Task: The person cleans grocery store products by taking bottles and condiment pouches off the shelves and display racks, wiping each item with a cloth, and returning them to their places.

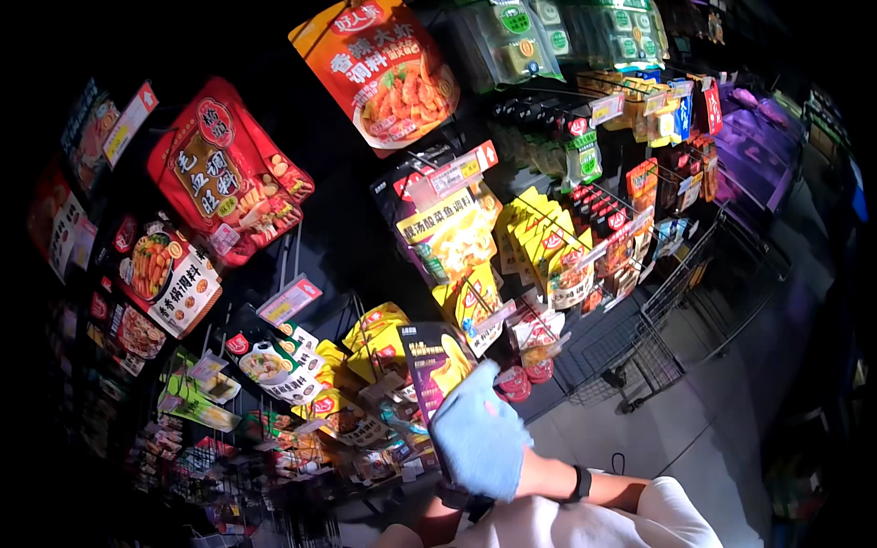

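Observation:
My right hand point(479, 431) is covered by light blue fabric, and I cannot tell whether that is a glove or a cloth. It lies over the lower part of a dark purple and black seasoning pouch point(426, 366) with a yellow food picture. The fabric hides my fingers. A black band point(581, 483) circles my right wrist. My left hand is hidden behind the pouch and the right hand; only its forearm point(438, 519) and a dark wrist strap show below. Just beyond the hands hang yellow seasoning pouches point(473, 298) on a rack hook.
Red point(226, 171) and orange point(384, 75) pouches hang close by, left and above. Price tags point(459, 171) on wire hooks jut outward. A wire shopping cart point(658, 335) stands at right on the tiled floor point(719, 425). Small packets point(294, 445) fill the lower left.

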`<action>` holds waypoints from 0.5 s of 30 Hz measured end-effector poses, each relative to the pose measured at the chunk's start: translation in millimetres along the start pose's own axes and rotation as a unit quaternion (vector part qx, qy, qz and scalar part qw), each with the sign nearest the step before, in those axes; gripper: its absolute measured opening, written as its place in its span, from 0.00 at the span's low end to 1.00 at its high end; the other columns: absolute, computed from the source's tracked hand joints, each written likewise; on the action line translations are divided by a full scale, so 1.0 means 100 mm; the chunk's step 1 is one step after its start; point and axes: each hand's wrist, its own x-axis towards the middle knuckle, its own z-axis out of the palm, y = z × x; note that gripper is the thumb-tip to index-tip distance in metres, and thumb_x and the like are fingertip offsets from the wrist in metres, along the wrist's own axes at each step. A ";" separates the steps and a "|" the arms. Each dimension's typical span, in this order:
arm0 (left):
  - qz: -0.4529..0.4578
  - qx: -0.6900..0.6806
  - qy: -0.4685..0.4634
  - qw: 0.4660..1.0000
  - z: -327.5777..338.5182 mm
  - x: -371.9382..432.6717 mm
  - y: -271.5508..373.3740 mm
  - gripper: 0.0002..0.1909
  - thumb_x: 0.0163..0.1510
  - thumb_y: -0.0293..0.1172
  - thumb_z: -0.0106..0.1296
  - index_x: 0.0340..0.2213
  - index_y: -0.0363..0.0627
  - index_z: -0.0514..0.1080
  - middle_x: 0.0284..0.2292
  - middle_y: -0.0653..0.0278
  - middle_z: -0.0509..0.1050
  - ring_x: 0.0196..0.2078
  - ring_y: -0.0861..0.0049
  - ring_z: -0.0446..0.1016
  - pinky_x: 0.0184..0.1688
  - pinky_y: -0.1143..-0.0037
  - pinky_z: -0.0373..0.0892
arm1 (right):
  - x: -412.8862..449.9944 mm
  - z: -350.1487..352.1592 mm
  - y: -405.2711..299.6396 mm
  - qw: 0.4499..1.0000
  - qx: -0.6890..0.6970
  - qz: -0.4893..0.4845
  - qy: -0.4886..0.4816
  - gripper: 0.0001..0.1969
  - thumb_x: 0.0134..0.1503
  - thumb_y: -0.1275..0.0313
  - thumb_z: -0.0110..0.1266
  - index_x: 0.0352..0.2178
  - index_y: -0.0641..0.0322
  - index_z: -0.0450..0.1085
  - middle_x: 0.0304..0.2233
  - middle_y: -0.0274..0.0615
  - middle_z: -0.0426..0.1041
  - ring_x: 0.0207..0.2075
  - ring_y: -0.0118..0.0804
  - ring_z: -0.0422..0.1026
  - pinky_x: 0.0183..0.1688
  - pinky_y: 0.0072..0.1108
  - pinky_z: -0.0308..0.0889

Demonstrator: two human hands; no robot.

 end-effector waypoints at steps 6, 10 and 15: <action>0.001 -0.014 0.018 1.000 -0.10 -0.02 -0.02 0.29 0.63 0.52 0.42 0.55 0.41 0.62 0.50 0.62 0.69 0.51 0.72 0.68 0.54 0.69 0.65 | 0.30 -0.16 0.00 1.000 -0.026 0.001 0.000 0.21 0.56 0.58 0.52 0.49 0.53 0.71 0.51 0.41 0.70 0.54 0.40 0.67 0.64 0.44 0.46; -0.004 -0.020 0.015 1.000 -0.13 0.00 -0.02 0.29 0.63 0.51 0.42 0.54 0.40 0.63 0.50 0.62 0.70 0.51 0.72 0.69 0.53 0.70 0.65 | 0.09 -0.03 0.36 0.999 0.007 0.025 0.020 0.19 0.57 0.64 0.52 0.49 0.58 0.70 0.49 0.46 0.71 0.52 0.44 0.68 0.58 0.33 0.59; -0.008 -0.021 0.019 1.000 -0.21 0.03 -0.02 0.28 0.63 0.51 0.42 0.53 0.39 0.63 0.49 0.62 0.70 0.50 0.73 0.69 0.53 0.70 0.65 | 0.25 0.07 -0.34 0.994 -0.090 -0.032 -0.048 0.23 0.57 0.61 0.51 0.53 0.54 0.66 0.56 0.45 0.65 0.62 0.45 0.57 0.65 0.39 0.44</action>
